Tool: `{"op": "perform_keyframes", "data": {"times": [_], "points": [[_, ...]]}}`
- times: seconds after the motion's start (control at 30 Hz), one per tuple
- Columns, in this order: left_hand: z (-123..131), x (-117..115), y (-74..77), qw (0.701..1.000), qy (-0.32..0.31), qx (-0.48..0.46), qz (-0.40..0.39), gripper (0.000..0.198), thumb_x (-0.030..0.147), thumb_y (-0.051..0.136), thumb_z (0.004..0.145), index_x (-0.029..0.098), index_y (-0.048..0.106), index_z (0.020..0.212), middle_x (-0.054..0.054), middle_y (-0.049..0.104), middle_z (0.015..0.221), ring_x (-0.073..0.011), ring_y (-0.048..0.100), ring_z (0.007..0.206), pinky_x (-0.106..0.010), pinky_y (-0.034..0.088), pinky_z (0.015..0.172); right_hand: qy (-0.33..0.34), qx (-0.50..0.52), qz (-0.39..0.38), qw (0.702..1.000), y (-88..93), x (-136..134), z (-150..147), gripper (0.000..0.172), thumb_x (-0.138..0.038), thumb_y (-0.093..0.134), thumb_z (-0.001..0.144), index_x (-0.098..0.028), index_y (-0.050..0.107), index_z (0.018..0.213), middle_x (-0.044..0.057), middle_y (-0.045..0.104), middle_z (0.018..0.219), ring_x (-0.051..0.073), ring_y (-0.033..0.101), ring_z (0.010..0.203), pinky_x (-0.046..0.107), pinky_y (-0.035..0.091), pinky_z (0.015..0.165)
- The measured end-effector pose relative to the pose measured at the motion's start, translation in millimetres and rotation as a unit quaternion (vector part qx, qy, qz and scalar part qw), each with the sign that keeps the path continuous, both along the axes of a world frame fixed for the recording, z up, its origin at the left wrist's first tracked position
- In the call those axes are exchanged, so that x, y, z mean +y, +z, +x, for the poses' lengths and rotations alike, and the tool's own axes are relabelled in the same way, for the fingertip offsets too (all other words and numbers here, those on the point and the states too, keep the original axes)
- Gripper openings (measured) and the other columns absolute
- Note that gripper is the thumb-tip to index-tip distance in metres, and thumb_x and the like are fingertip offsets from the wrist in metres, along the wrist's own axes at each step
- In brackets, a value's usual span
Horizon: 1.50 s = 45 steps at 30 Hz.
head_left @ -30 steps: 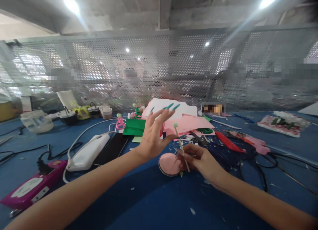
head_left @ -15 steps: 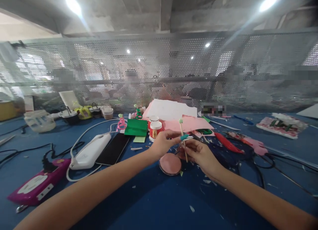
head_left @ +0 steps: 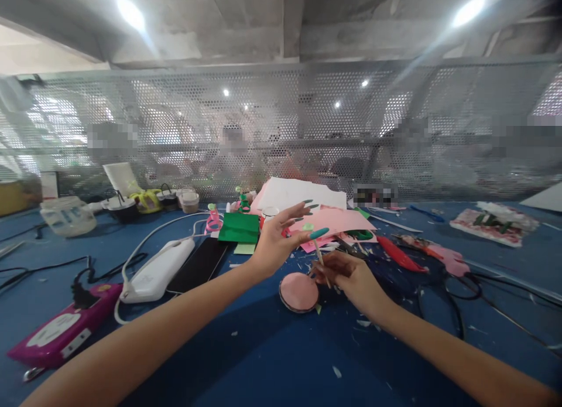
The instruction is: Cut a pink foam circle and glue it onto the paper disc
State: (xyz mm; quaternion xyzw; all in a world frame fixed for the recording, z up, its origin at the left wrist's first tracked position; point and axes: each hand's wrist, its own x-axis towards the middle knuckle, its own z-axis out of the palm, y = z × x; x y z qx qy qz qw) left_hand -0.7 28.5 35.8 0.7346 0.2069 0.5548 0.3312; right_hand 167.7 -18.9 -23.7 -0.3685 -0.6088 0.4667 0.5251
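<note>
Between the fingers of my right hand [head_left: 346, 272] is a thin pale stick [head_left: 319, 253] with a small light green tip, leaning slightly to the left. My left hand [head_left: 281, 237] is raised beside the stick's top, its long-nailed fingers spread and nothing visible in them. Its thumb is close to the green tip; whether they touch I cannot tell. Just below the hands lies a round pink disc [head_left: 299, 291] with a dark rim on the blue table [head_left: 263, 354]. White and pink sheets [head_left: 302, 194] are behind the hands.
On the left are a purple power strip [head_left: 65, 331], a white adapter [head_left: 160, 269], a black phone [head_left: 199, 264] and a green piece [head_left: 239, 227]. To the right lie a red tool [head_left: 400, 255], black cables and a floral piece [head_left: 494, 225]. Paper scraps dot the table.
My left hand has moved slightly up and left, off the stick, and its fingers have spread. My right hand still holds the stick, now lower and tilted more.
</note>
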Motion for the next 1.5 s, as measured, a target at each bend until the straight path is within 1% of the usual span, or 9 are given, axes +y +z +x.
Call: {"op": "perform_keyframes", "data": {"times": [0.13, 0.3, 0.43, 0.6, 0.7, 0.8, 1.07, 1.23, 1.5], "points": [[-2.3, -1.3, 1.9, 0.998, -0.062, -0.012, -0.025, 0.045, 0.024, 0.074, 0.069, 0.019, 0.062, 0.111, -0.01, 0.068, 0.11, -0.0253, 0.059, 0.109, -0.047, 0.044, 0.098, -0.03, -0.046, 0.057, 0.997, 0.2, -1.0, 3.4, 0.019, -0.039, 0.065, 0.076, -0.02, 0.063, 0.079, 0.003, 0.069, 0.078, 0.017, 0.064, 0.072, 0.029, 0.051, 0.071], [-3.2, -3.8, 4.2, 0.996, -0.088, 0.002, -0.031, 0.033, 0.024, 0.072, 0.07, 0.019, 0.068, 0.102, -0.009, 0.07, 0.105, -0.0228, 0.061, 0.104, -0.042, 0.046, 0.096, -0.072, -0.084, 0.114, 0.987, 1.4, -2.4, 7.1, 0.016, -0.036, 0.064, 0.078, -0.02, 0.063, 0.079, 0.002, 0.065, 0.075, 0.016, 0.063, 0.069, 0.028, 0.051, 0.068], [-1.9, -7.9, 7.1, 0.99, -0.108, -0.003, -0.091, 0.025, 0.025, 0.072, 0.069, 0.016, 0.07, 0.093, -0.009, 0.072, 0.097, -0.0211, 0.066, 0.092, -0.036, 0.052, 0.084, -0.081, -0.101, 0.15, 0.98, 4.9, -3.6, 8.5, 0.016, -0.035, 0.061, 0.08, -0.019, 0.062, 0.078, 0.001, 0.064, 0.072, 0.015, 0.062, 0.064, 0.026, 0.051, 0.064], [-1.7, -11.3, 10.2, 0.983, -0.127, 0.004, -0.13, 0.025, 0.028, 0.075, 0.065, 0.014, 0.072, 0.085, -0.01, 0.073, 0.088, -0.0205, 0.067, 0.086, -0.032, 0.054, 0.078, -0.08, -0.115, 0.176, 0.974, 3.1, -2.6, 12.0, 0.014, -0.033, 0.06, 0.082, -0.019, 0.062, 0.08, 0.001, 0.064, 0.072, 0.015, 0.063, 0.063, 0.026, 0.051, 0.063], [-2.1, -11.8, 11.4, 0.98, -0.137, 0.01, -0.141, 0.03, 0.031, 0.077, 0.062, 0.013, 0.071, 0.086, -0.01, 0.073, 0.087, -0.0212, 0.068, 0.086, -0.033, 0.054, 0.077, -0.092, -0.138, 0.199, 0.966, 1.0, -1.6, 14.4, 0.014, -0.032, 0.058, 0.083, -0.02, 0.062, 0.081, 0.001, 0.064, 0.072, 0.015, 0.062, 0.062, 0.026, 0.051, 0.062], [-2.8, -11.8, 12.3, 0.979, -0.149, 0.016, -0.138, 0.029, 0.03, 0.077, 0.063, 0.014, 0.071, 0.087, -0.01, 0.073, 0.086, -0.0211, 0.068, 0.086, -0.032, 0.054, 0.078, -0.099, -0.142, 0.218, 0.96, 0.8, -0.5, 15.3, 0.012, -0.031, 0.058, 0.083, -0.02, 0.062, 0.083, 0.002, 0.065, 0.073, 0.014, 0.062, 0.062, 0.025, 0.051, 0.061], [-6.1, -11.6, 13.4, 0.976, -0.163, 0.03, -0.139, 0.029, 0.033, 0.077, 0.063, 0.013, 0.072, 0.084, -0.009, 0.073, 0.084, -0.0201, 0.068, 0.083, -0.031, 0.052, 0.077, -0.097, -0.142, 0.21, 0.963, 1.2, 0.4, 15.4, 0.011, -0.029, 0.057, 0.083, -0.019, 0.063, 0.084, 0.002, 0.065, 0.073, 0.015, 0.064, 0.062, 0.024, 0.052, 0.059], [-6.7, -12.6, 15.1, 0.979, -0.154, 0.041, -0.124, 0.03, 0.037, 0.076, 0.064, 0.013, 0.071, 0.082, -0.009, 0.072, 0.081, -0.0204, 0.067, 0.082, -0.033, 0.051, 0.078, -0.1, -0.142, 0.219, 0.96, -3.2, 2.6, 17.7, 0.008, -0.027, 0.058, 0.083, -0.02, 0.062, 0.084, 0.001, 0.065, 0.072, 0.014, 0.064, 0.064, 0.024, 0.052, 0.061], [-6.4, -14.3, 18.7, 0.98, -0.159, 0.055, -0.105, 0.029, 0.04, 0.075, 0.064, 0.014, 0.071, 0.075, -0.008, 0.071, 0.078, -0.0183, 0.064, 0.076, -0.033, 0.05, 0.074, -0.091, -0.141, 0.212, 0.963, -1.3, 0.8, 17.5, 0.012, -0.031, 0.056, 0.084, -0.02, 0.062, 0.085, 0.003, 0.065, 0.074, 0.017, 0.064, 0.065, 0.029, 0.052, 0.062]]}}
